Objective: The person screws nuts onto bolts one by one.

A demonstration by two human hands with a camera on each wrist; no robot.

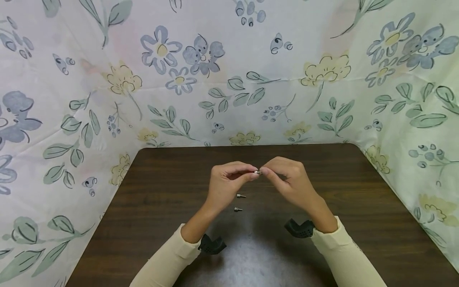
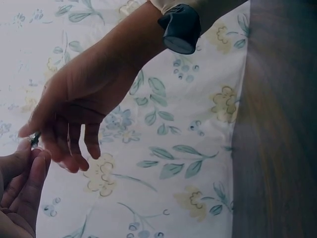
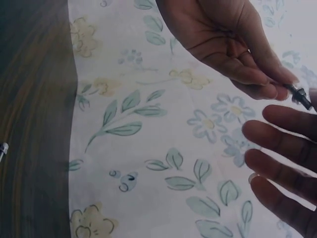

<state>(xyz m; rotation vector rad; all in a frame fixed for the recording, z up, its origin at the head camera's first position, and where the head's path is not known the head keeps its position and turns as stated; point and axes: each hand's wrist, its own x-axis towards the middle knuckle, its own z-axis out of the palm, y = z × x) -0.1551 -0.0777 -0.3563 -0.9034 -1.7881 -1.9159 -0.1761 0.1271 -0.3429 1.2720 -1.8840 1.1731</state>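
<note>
A small metal screw (image 1: 257, 172) with a wider collar is held between both hands, above the table. My left hand (image 1: 227, 185) pinches one end between thumb and fingertips. From the other side, the thumb and forefinger of my right hand (image 1: 292, 181) close on the opposite end. In the right wrist view, the screw (image 3: 299, 95) juts from the left hand's fingertips, its dark shaft pointing at the right hand (image 3: 290, 158), whose other fingers are spread. The fingertips partly hide the screw. Below the left hand, two similar screws (image 1: 241, 195) (image 1: 238, 209) lie on the table.
The dark brown wooden table (image 1: 161, 199) spans beneath both arms. Floral fabric (image 1: 222, 99) rises behind it and along both sides. Each wrist carries a black camera mount (image 1: 300, 229) just above the tabletop.
</note>
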